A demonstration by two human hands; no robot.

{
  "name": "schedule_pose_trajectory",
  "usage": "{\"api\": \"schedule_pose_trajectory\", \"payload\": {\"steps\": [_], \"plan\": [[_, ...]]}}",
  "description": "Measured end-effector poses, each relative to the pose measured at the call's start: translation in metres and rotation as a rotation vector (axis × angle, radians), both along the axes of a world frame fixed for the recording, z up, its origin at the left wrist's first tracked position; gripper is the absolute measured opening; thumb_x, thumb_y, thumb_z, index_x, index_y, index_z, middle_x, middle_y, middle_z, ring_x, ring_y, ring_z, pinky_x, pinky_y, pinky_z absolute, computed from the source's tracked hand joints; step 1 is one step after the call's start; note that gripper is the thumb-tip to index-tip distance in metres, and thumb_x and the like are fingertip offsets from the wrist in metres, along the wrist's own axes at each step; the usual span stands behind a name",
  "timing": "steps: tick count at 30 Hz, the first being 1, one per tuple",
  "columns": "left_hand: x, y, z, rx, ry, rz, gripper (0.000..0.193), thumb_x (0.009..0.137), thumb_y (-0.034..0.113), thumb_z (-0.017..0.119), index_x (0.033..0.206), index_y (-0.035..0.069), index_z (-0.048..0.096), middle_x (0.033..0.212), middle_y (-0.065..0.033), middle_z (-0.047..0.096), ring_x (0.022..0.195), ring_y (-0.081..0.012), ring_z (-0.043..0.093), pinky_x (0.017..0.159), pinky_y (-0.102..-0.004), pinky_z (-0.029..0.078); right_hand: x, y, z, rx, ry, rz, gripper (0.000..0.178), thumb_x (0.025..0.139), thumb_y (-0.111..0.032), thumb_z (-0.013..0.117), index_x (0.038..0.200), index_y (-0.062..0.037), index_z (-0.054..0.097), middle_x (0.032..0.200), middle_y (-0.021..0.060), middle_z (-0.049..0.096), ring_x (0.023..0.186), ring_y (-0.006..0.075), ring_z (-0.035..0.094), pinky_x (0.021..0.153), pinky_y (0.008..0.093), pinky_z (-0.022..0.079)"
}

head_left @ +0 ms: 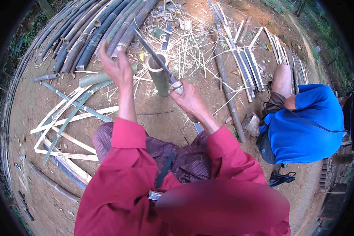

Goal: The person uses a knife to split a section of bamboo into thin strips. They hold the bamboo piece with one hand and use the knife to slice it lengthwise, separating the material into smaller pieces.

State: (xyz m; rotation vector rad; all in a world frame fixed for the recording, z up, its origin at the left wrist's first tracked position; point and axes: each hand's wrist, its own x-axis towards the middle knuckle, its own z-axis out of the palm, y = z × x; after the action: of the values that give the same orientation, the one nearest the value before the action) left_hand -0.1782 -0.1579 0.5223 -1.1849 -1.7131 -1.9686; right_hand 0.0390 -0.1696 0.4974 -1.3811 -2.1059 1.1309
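Observation:
My right hand is closed round the pale handle of a long machete, its dark blade slanting up and to the left. Behind the blade, a short, thick bamboo section stands upright on the ground, its round open end facing up. Whether the blade touches its rim I cannot tell. Raised to the left of it, my left hand is open and holds nothing, with thumb and fingers apart. Below that hand lies another green bamboo section on its side.
Long bamboo poles are piled at the far left. Split strips lie crossed at left; more slats lie at far right. Thin shavings litter the ground ahead. A person in a blue shirt sits close on the right.

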Motion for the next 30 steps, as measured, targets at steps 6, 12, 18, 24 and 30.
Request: {"api": "schedule_pose_trajectory", "payload": {"steps": [6,12,18,24,30], "plan": [[-0.051,0.087,0.062,-0.25,1.036,-0.381,0.037,0.094,0.031,0.047,0.119,0.005,0.058,0.12,-0.0152,0.059,0.117,-0.0312,0.05,0.103,-0.0399,0.035,-0.019,0.005,-0.017,0.011,0.086,-0.011,0.04,0.074,-0.03,0.063,0.096,0.0034,0.06,0.074,0.0157,0.063,0.068,0.0256,0.062,0.068,0.0414,0.049],[-0.073,0.11,0.082,-0.58,1.111,-0.545,0.033,0.096,0.024,0.041,0.11,0.003,0.062,0.11,-0.0152,0.061,0.107,-0.0321,0.053,0.092,-0.0398,0.041,-0.029,0.026,0.001,-0.053,0.127,0.028,0.05,0.075,-0.032,0.062,0.11,0.0041,0.06,0.07,0.0124,0.063,0.062,0.0182,0.062,0.065,0.0346,0.05],[-0.114,0.13,-0.021,-0.532,1.045,-0.449,0.044,0.1,0.039,0.027,0.114,0.015,0.061,0.101,-0.0131,0.066,0.102,-0.0253,0.062,0.099,-0.044,0.041,-0.061,0.004,-0.044,-0.193,0.137,-0.035,0.031,0.08,-0.022,0.064,0.103,-0.0019,0.057,0.066,0.004,0.059,0.053,0.0099,0.057,0.051,0.0276,0.048],[-0.131,0.15,0.042,-0.413,1.223,-0.434,0.047,0.099,0.041,0.028,0.113,0.012,0.062,0.097,-0.0112,0.067,0.097,-0.0259,0.063,0.092,-0.0423,0.045,-0.071,0.039,0.008,-0.194,0.146,-0.035,0.034,0.078,-0.021,0.063,0.104,0.0004,0.058,0.073,0.0067,0.062,0.06,0.0111,0.058,0.055,0.0295,0.048],[-0.149,0.186,-0.121,-1.152,0.855,-0.662,0.059,0.097,0.054,0.021,0.128,0.017,0.054,0.12,-0.015,0.06,0.113,-0.0337,0.056,0.103,-0.0476,0.036,-0.073,0.078,-0.083,-0.221,-0.071,0.013,0.041,0.076,-0.019,0.063,0.111,0.0022,0.059,0.08,0.0133,0.065,0.069,0.0204,0.063,0.064,0.0347,0.052]]}}
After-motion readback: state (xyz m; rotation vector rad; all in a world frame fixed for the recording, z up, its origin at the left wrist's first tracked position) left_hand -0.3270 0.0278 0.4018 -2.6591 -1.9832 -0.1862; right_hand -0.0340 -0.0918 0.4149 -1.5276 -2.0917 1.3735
